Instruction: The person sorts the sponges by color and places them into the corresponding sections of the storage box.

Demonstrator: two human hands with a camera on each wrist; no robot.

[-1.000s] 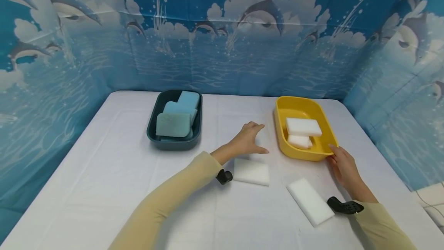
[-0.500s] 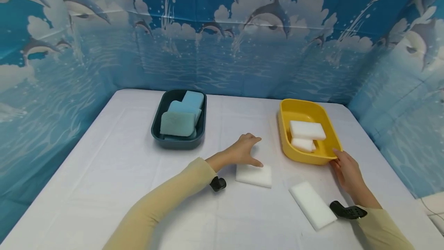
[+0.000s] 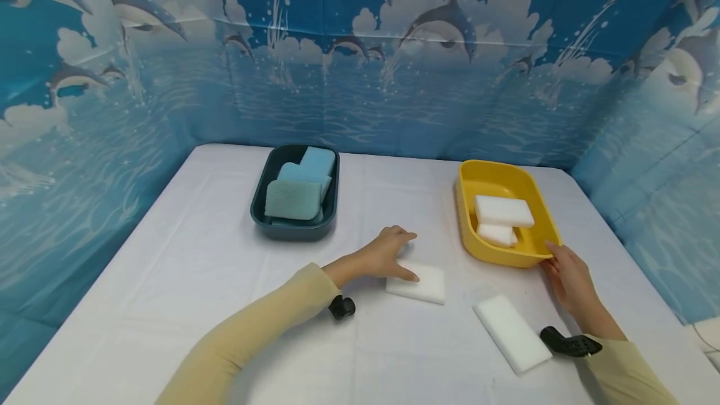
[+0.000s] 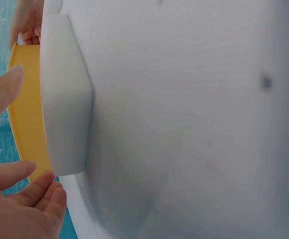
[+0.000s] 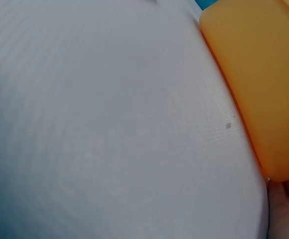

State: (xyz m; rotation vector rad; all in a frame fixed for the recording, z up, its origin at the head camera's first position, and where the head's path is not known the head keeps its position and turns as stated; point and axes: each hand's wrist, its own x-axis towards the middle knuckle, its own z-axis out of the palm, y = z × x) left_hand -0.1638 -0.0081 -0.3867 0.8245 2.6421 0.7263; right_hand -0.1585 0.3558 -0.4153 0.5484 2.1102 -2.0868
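Note:
My left hand (image 3: pixel 385 254) reaches over a white sponge (image 3: pixel 424 283) lying flat on the table, thumb and fingers spread apart. In the left wrist view the fingers (image 4: pixel 42 191) are around the near end of that sponge, with a gap between thumb and fingertips. My right hand (image 3: pixel 570 280) grips the near right corner of a yellow bin (image 3: pixel 497 256), thumb over the rim and fingers beneath. Two white sponges (image 3: pixel 503 211) lie inside the bin, one resting partly on the other. The right wrist view shows the bin's wall (image 5: pixel 253 84) and part of the hand.
Another white sponge (image 3: pixel 513 334) lies at an angle in front of the yellow bin. At the back left stands a dark teal bin (image 3: pixel 295 233) with several blue sponges (image 3: pixel 292 200). A dolphin-print curtain (image 3: pixel 337 111) hangs behind the white table (image 3: pixel 169 305).
My left hand has come down and toward me over the middle white sponge, its thumb now overlapping it. My right hand stays on the yellow bin's corner. The head view has shifted slightly.

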